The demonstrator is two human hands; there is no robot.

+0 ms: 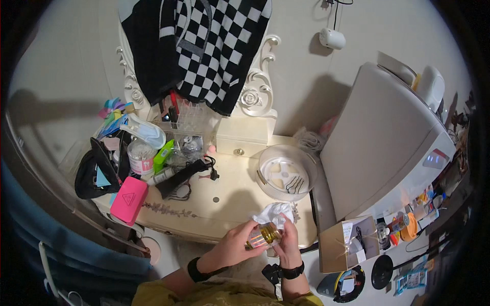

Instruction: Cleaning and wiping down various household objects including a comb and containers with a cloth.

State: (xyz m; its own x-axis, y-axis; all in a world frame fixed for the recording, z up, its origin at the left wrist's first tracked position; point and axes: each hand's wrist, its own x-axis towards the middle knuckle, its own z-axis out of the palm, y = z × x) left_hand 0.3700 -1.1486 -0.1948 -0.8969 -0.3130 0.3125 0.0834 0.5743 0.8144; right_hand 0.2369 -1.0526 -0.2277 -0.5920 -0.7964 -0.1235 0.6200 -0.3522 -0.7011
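My left hand (239,243) is wrapped around a small glass jar (265,236) that is amber and gold with shiny stripes. At the jar's other end, my right hand (289,241) holds a crumpled white cloth or tissue (273,213) close to its rim. Both hands are over the front edge of a cream dressing table (229,222). Just beyond them stands a round clear container (287,172) with several dark wavy pieces inside. The jar's contents are hidden.
A pink case (129,201), a black pouch (95,172) and a tub of cotton swabs (141,157) crowd the table's left. A small drawer box (243,135) stands at the back. On the right are a white refrigerator (383,145), a cardboard box (346,244) and a waste bin (340,285).
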